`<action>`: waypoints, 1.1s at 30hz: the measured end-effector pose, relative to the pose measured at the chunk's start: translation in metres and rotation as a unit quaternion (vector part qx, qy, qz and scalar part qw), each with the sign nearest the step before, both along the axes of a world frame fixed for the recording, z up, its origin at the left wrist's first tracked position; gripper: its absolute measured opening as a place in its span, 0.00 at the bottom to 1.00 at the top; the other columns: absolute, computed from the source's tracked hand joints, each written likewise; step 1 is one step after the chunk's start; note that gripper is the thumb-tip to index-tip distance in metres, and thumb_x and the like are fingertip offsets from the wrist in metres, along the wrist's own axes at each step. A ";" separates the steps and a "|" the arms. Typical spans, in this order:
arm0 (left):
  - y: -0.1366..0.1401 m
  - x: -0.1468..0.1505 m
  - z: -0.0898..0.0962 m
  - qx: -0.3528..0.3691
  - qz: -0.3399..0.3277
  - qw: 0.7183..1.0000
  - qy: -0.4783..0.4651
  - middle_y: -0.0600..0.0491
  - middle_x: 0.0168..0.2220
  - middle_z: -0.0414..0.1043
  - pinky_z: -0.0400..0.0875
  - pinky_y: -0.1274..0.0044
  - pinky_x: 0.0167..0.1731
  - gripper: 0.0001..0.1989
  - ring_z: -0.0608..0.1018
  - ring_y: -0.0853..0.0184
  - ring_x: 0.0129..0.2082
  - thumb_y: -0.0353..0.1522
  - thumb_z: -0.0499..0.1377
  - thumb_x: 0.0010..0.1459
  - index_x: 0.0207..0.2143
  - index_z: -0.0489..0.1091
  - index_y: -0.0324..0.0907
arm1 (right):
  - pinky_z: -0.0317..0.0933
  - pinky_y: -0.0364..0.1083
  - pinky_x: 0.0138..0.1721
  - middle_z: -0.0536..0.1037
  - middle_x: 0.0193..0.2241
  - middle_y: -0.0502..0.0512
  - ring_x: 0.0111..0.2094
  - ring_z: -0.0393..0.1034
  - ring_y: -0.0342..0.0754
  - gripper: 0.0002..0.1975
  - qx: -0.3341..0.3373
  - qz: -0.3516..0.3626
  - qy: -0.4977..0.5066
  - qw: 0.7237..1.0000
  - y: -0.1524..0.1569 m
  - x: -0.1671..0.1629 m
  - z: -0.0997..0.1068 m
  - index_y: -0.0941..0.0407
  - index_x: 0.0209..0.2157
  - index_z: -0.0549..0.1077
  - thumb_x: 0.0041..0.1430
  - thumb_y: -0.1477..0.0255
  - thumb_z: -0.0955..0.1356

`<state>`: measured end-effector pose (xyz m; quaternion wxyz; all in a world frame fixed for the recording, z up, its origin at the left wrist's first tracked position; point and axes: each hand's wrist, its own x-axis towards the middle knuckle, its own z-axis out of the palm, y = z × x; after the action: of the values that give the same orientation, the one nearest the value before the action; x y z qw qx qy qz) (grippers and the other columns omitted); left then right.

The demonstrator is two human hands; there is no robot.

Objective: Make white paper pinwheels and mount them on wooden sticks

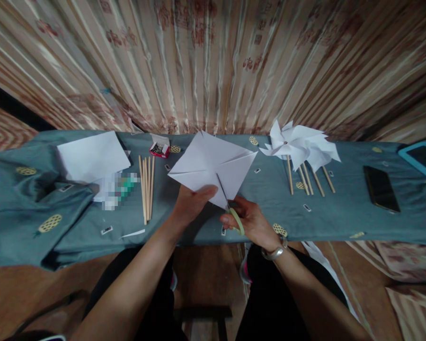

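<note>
A square sheet of white paper [213, 156] is held up over the table, with slits running in from its corners towards the middle. My left hand [195, 201] grips its near left edge, thumb on top and the other fingers hidden underneath. In my right hand [250, 218] is a pair of scissors [237, 221] with pale green handles. Their blades lie at the paper's near corner, pointing towards its middle. Beyond my right hand lie several finished white paper pinwheels [291, 144] on wooden sticks.
Several loose wooden sticks [147, 189] lie to the left, below a small red box [159, 148]. Further left are white paper sheets [94, 156] and a blurred green-and-white item [122, 187]. A paper scrap [133, 233] lies near the front edge. A phone [381, 188] and a blue-framed device [422, 157] are at right.
</note>
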<state>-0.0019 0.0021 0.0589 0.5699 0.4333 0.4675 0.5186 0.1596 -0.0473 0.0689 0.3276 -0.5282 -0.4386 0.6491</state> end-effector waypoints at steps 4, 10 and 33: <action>0.001 0.000 -0.001 -0.016 -0.002 1.000 0.005 0.48 0.37 0.80 0.74 0.66 0.45 0.17 0.80 0.59 0.37 0.35 0.68 0.40 0.35 0.75 0.38 | 0.62 0.41 0.22 0.74 0.21 0.46 0.22 0.70 0.43 0.31 0.001 0.002 -0.006 1.000 0.000 0.001 0.001 0.57 0.41 0.71 0.37 0.57 0.79; 0.001 0.001 0.001 -0.003 0.006 1.000 0.028 0.47 0.38 0.80 0.74 0.65 0.44 0.18 0.80 0.57 0.38 0.35 0.67 0.40 0.36 0.75 0.39 | 0.60 0.41 0.21 0.73 0.20 0.45 0.20 0.67 0.41 0.33 -0.002 0.000 -0.001 1.000 -0.001 0.000 0.000 0.57 0.44 0.71 0.38 0.56 0.79; 0.009 -0.017 0.006 0.026 0.067 0.997 0.031 0.49 0.35 0.79 0.73 0.67 0.43 0.26 0.79 0.59 0.37 0.33 0.69 0.38 0.43 0.73 0.38 | 0.47 0.41 0.20 0.69 0.19 0.45 0.19 0.57 0.40 0.26 0.087 0.109 -0.257 0.956 -0.011 0.042 -0.004 0.59 0.44 0.74 0.49 0.55 0.73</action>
<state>-0.0188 0.0113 0.0647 0.5078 0.4317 0.4987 0.5541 0.2019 -0.0579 0.0653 0.1753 -0.5958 -0.6175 0.4827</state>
